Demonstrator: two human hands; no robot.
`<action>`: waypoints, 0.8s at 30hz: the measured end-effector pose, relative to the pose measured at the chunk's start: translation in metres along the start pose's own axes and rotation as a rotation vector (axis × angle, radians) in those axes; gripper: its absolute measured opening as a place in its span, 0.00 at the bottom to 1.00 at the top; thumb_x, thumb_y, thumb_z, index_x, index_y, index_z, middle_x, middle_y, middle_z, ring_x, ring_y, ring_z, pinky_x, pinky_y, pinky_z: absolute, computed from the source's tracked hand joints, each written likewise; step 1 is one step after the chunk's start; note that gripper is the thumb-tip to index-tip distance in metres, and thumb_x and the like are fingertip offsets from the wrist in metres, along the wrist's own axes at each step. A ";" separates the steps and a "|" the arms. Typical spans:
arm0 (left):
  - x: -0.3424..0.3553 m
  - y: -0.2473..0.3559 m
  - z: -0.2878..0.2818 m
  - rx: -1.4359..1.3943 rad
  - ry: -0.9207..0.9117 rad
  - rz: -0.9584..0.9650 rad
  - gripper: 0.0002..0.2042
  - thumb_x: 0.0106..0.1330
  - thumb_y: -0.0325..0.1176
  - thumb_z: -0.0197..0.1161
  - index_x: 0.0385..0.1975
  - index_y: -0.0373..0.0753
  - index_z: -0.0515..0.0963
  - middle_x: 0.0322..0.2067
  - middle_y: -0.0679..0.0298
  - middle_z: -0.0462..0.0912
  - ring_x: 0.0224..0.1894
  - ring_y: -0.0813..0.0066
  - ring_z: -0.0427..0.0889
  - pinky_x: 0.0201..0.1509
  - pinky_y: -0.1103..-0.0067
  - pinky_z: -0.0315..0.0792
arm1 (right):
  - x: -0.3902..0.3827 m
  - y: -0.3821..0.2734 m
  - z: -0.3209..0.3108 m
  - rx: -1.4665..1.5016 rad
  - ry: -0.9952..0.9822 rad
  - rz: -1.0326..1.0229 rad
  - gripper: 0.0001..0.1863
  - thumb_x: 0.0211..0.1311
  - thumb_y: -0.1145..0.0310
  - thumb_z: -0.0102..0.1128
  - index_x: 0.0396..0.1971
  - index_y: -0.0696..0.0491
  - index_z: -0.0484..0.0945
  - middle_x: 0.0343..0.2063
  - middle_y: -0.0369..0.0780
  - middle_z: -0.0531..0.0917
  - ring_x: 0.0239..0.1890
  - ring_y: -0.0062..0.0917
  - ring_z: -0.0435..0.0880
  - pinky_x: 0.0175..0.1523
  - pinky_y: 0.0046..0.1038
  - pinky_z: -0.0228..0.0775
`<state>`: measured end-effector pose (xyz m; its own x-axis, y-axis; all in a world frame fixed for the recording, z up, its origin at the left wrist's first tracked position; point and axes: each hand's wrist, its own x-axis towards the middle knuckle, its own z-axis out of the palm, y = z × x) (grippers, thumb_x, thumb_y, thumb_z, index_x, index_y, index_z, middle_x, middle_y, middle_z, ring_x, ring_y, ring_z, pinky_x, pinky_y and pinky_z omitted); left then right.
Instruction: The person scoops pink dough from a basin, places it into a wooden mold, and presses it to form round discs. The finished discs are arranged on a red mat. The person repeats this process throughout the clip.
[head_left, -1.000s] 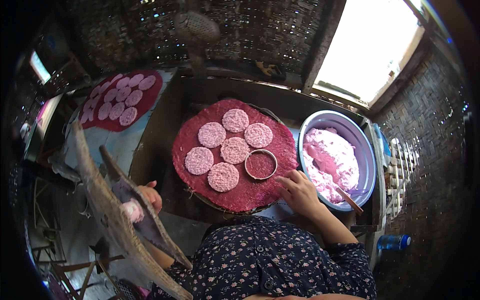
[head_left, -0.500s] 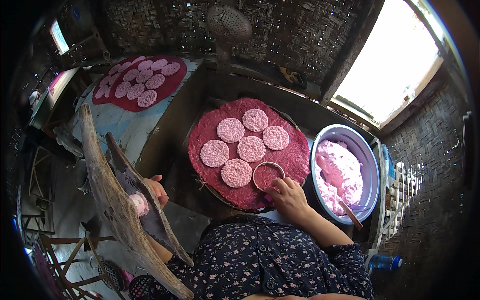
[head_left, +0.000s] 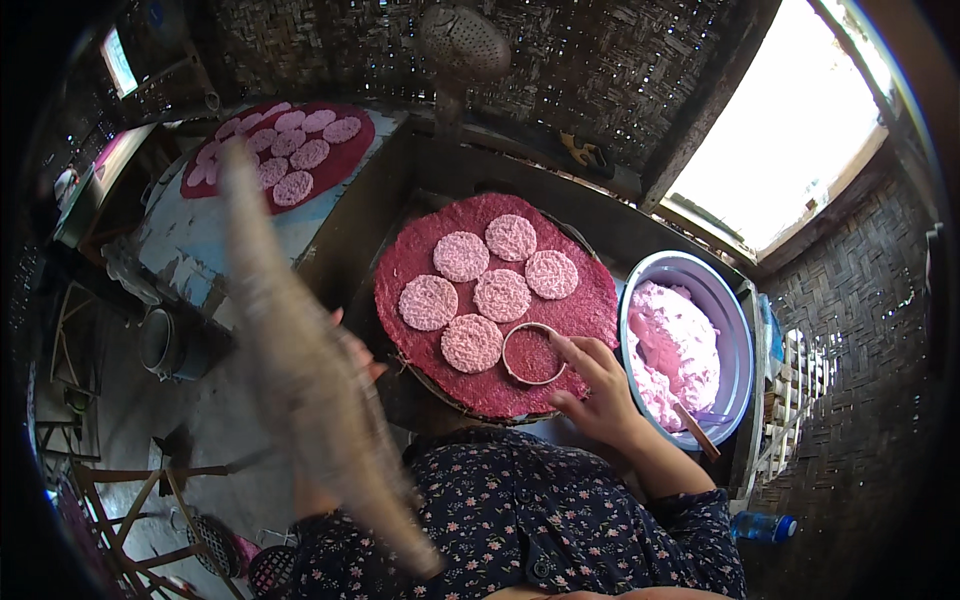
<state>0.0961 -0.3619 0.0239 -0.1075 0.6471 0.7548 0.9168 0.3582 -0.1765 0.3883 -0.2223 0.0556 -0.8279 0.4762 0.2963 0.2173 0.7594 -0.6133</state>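
Observation:
My left hand [head_left: 355, 355], partly hidden, grips a long weathered wooden press [head_left: 300, 350], which is blurred and slanting across the lower left. On a round red mat [head_left: 410, 370] lie several pale pink lacy discs [head_left: 470, 342] and a thin ring [head_left: 535, 379] with bare red mat inside it. My right hand [head_left: 597, 395] is at the ring's right side, index finger touching the rim and thumb apart. Just right of it stands a blue basin [head_left: 736, 360] of pink dough [head_left: 690, 350], with a wooden-handled utensil [head_left: 700, 435] in it.
A table [head_left: 195, 240] at upper left holds another red mat with pink discs. A perforated scoop [head_left: 465, 40] hangs at the back, and a saw [head_left: 585, 150] rests on the ledge. Folding wooden frames [head_left: 170, 470] stand lower left; a blue bottle [head_left: 760, 525] lies lower right.
The wooden press has swung rightward with my left hand and is now blurred. My right hand first moved left onto the ring; its index finger now sits higher on the rim.

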 end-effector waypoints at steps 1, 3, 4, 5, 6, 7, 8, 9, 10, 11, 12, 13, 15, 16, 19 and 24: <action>0.012 0.023 -0.003 -0.092 0.003 -0.130 0.26 0.57 0.52 0.58 0.45 0.35 0.73 0.43 0.55 0.77 0.46 0.60 0.78 0.60 0.59 0.64 | 0.001 -0.004 -0.003 0.225 0.003 0.051 0.39 0.57 0.41 0.53 0.60 0.55 0.64 0.49 0.46 0.73 0.51 0.38 0.73 0.54 0.35 0.65; 0.039 0.054 0.004 -0.252 0.064 -0.211 0.21 0.56 0.47 0.62 0.43 0.38 0.76 0.40 0.57 0.79 0.43 0.62 0.79 0.62 0.60 0.63 | 0.002 -0.016 0.003 0.963 -0.260 0.128 0.45 0.59 0.32 0.39 0.61 0.58 0.61 0.50 0.44 0.73 0.54 0.31 0.72 0.57 0.31 0.62; 0.050 0.056 0.007 -0.704 0.010 -0.173 0.20 0.53 0.45 0.64 0.41 0.39 0.77 0.35 0.57 0.80 0.39 0.61 0.81 0.62 0.59 0.62 | 0.003 -0.017 -0.002 1.068 -0.380 0.308 0.53 0.53 0.27 0.39 0.64 0.59 0.49 0.55 0.44 0.68 0.58 0.30 0.66 0.58 0.32 0.60; 0.060 0.059 0.009 -1.141 -0.050 -0.143 0.18 0.51 0.44 0.66 0.38 0.40 0.78 0.30 0.57 0.82 0.36 0.60 0.82 0.62 0.58 0.62 | 0.004 -0.019 -0.003 1.157 -0.504 0.421 0.58 0.49 0.24 0.39 0.66 0.60 0.43 0.56 0.44 0.67 0.58 0.29 0.65 0.58 0.32 0.60; 0.068 0.069 0.011 -1.067 -0.166 -0.042 0.19 0.49 0.44 0.67 0.38 0.41 0.78 0.30 0.57 0.81 0.36 0.59 0.82 0.61 0.57 0.62 | 0.005 -0.019 -0.008 1.096 -0.528 0.554 0.63 0.46 0.21 0.39 0.67 0.60 0.37 0.56 0.43 0.66 0.59 0.27 0.64 0.58 0.31 0.60; 0.078 0.074 0.014 -0.975 -0.290 0.039 0.20 0.47 0.44 0.67 0.39 0.42 0.77 0.30 0.56 0.81 0.37 0.57 0.81 0.61 0.57 0.62 | 0.003 -0.019 -0.016 1.062 -0.422 0.604 0.64 0.44 0.20 0.40 0.67 0.61 0.39 0.53 0.42 0.68 0.55 0.27 0.67 0.56 0.30 0.61; 0.089 0.077 0.015 -1.096 -0.305 0.124 0.23 0.47 0.46 0.68 0.43 0.43 0.75 0.34 0.56 0.81 0.41 0.58 0.80 0.62 0.58 0.61 | 0.000 -0.019 -0.024 1.127 -0.358 0.575 0.65 0.42 0.20 0.41 0.66 0.61 0.41 0.49 0.42 0.70 0.51 0.27 0.70 0.54 0.29 0.62; 0.099 0.078 0.017 -1.207 -0.325 0.212 0.27 0.47 0.48 0.68 0.47 0.43 0.74 0.37 0.56 0.80 0.44 0.60 0.80 0.62 0.58 0.61 | -0.003 -0.019 -0.034 1.202 -0.351 0.545 0.66 0.40 0.19 0.42 0.66 0.61 0.43 0.45 0.41 0.72 0.47 0.26 0.73 0.52 0.28 0.63; 0.108 0.077 0.018 -1.699 -0.663 0.100 0.33 0.51 0.51 0.67 0.57 0.44 0.67 0.49 0.54 0.75 0.56 0.63 0.73 0.65 0.62 0.58 | -0.008 -0.019 -0.044 1.190 -0.344 0.561 0.66 0.38 0.18 0.42 0.65 0.61 0.44 0.45 0.42 0.73 0.46 0.27 0.73 0.53 0.29 0.64; 0.121 0.078 0.022 -2.038 -0.601 0.101 0.34 0.55 0.50 0.64 0.61 0.44 0.62 0.56 0.54 0.68 0.61 0.63 0.66 0.66 0.62 0.56 | -0.012 -0.019 -0.053 1.228 -0.344 0.574 0.67 0.37 0.17 0.41 0.65 0.61 0.45 0.45 0.43 0.73 0.46 0.28 0.74 0.53 0.30 0.64; 0.136 0.079 0.027 -2.478 -0.637 0.045 0.35 0.59 0.50 0.61 0.65 0.45 0.57 0.63 0.54 0.60 0.66 0.63 0.58 0.67 0.63 0.54 | -0.016 -0.019 -0.060 1.211 -0.364 0.565 0.68 0.36 0.16 0.39 0.65 0.62 0.46 0.47 0.46 0.73 0.46 0.31 0.75 0.53 0.33 0.65; 0.153 0.079 0.035 -2.914 -0.721 -0.010 0.35 0.60 0.49 0.61 0.66 0.47 0.55 0.63 0.54 0.59 0.66 0.62 0.57 0.66 0.60 0.54 | -0.020 -0.020 -0.067 1.237 -0.390 0.607 0.67 0.36 0.16 0.37 0.64 0.62 0.49 0.46 0.47 0.74 0.46 0.34 0.76 0.52 0.35 0.67; 0.173 0.091 0.043 -3.326 -0.686 0.085 0.38 0.59 0.47 0.62 0.67 0.51 0.51 0.65 0.52 0.55 0.67 0.59 0.54 0.66 0.56 0.51 | -0.025 -0.020 -0.073 1.207 -0.437 0.666 0.67 0.37 0.16 0.36 0.63 0.64 0.52 0.46 0.48 0.75 0.46 0.36 0.78 0.50 0.36 0.69; 0.179 0.099 0.046 -3.286 -0.586 0.239 0.40 0.58 0.46 0.64 0.68 0.52 0.49 0.66 0.51 0.52 0.68 0.57 0.52 0.67 0.53 0.49 | -0.026 -0.019 -0.078 1.223 -0.461 0.659 0.67 0.37 0.16 0.39 0.63 0.65 0.51 0.48 0.47 0.74 0.46 0.34 0.77 0.52 0.34 0.68; 0.179 0.113 0.059 -3.101 -0.476 0.243 0.43 0.58 0.45 0.64 0.68 0.57 0.42 0.65 0.52 0.54 0.69 0.59 0.50 0.67 0.52 0.47 | -0.027 -0.011 -0.091 1.208 -0.500 0.697 0.65 0.40 0.17 0.37 0.61 0.67 0.54 0.46 0.48 0.74 0.44 0.34 0.78 0.54 0.34 0.66; 0.160 0.129 0.092 -3.207 -0.597 -0.491 0.37 0.58 0.57 0.58 0.64 0.48 0.54 0.53 0.59 0.71 0.61 0.61 0.65 0.64 0.56 0.56 | -0.025 0.019 -0.098 1.216 -0.497 0.867 0.62 0.43 0.19 0.37 0.59 0.67 0.58 0.45 0.49 0.76 0.45 0.36 0.78 0.53 0.35 0.66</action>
<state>0.1612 -0.1503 0.0636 0.1465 0.8846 0.4426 -0.9599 0.0191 0.2796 0.4639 -0.1765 0.1083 -0.8106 0.1866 -0.5550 0.3707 -0.5703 -0.7331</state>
